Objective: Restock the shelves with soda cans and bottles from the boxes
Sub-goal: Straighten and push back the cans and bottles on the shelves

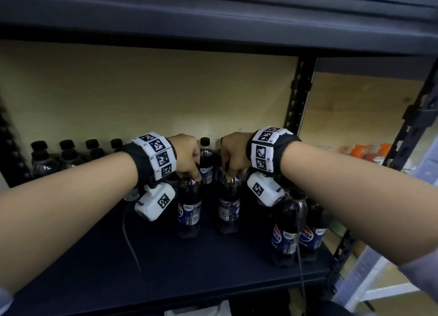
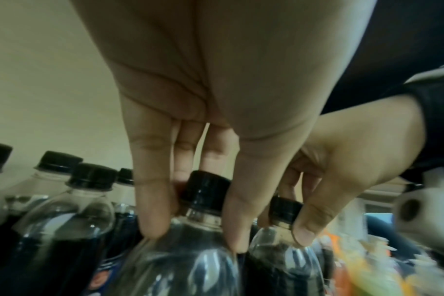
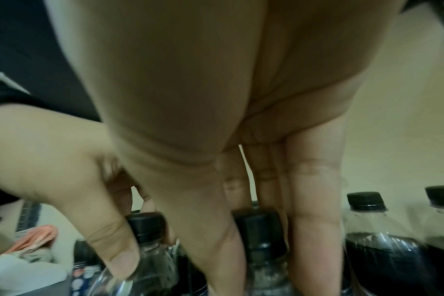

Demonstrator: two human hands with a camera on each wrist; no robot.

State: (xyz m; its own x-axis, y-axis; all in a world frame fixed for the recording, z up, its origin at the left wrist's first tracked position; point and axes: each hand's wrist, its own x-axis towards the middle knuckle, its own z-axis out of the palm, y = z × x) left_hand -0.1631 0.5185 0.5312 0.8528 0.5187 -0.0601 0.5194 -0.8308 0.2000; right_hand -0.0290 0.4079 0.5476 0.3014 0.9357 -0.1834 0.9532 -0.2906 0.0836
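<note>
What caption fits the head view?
Left hand and right hand each grip a cola bottle's neck on the dark shelf.

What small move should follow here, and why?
Probably open both hands and draw them back. The left hand and right hand each grip a bottle neck, left bottle, right bottle, and both bottles seem to stand upright on the shelf with the other bottles, so they look placed.
</note>
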